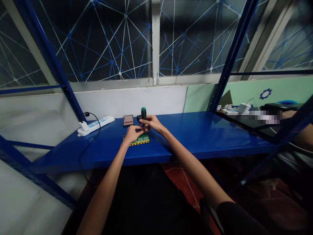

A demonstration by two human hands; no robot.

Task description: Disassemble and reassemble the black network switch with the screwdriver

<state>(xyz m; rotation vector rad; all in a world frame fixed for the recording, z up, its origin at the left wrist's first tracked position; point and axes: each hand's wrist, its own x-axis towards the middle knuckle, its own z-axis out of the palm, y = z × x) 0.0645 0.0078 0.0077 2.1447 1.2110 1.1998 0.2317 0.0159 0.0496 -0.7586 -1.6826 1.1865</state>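
Observation:
A screwdriver (143,113) with a green and black handle stands upright over the back edge of a green circuit board (144,138). My right hand (152,123) is closed around the lower part of its handle. From the other side my left hand (133,133) reaches over the board, thumb and forefinger brought together close to the screwdriver's lower end. What those fingertips pinch, if anything, is too small to make out. Yellow and black terminals line the board's front edge, and its left part is hidden under my left hand.
Behind my hands lie a phone-like device (128,120) with a lit screen and a small dark object (139,117). A white power strip (96,126) with a black cable sits at the left of the blue table (193,135). At far right, another person's arm (303,130) shows.

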